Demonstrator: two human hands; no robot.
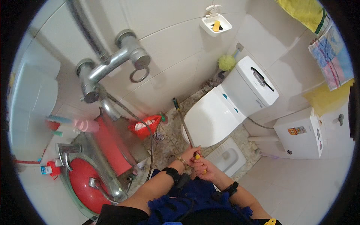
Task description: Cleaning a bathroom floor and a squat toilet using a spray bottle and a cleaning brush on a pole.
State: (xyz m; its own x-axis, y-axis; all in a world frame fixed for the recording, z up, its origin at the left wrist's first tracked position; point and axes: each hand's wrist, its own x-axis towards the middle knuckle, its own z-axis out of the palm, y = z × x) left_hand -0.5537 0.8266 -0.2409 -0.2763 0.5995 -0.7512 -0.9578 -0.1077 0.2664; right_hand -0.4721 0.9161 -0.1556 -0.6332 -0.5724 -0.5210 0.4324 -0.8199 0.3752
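A long thin pole slants from my hands toward the wall beside the toilet, with a green and dark far tip near the floor. My left hand is closed around its near part. Just below, my right hand is closed on a yellow-and-dark piece that lines up with the pole and looks like its handle end. The pole's kind is not clear. It passes along the left side of a white toilet with its lid down.
A red basin with a shower head in it stands at the left, under a chrome mixer. A red bag sits on the floor. A squat pan lies before the toilet; a white box hangs right.
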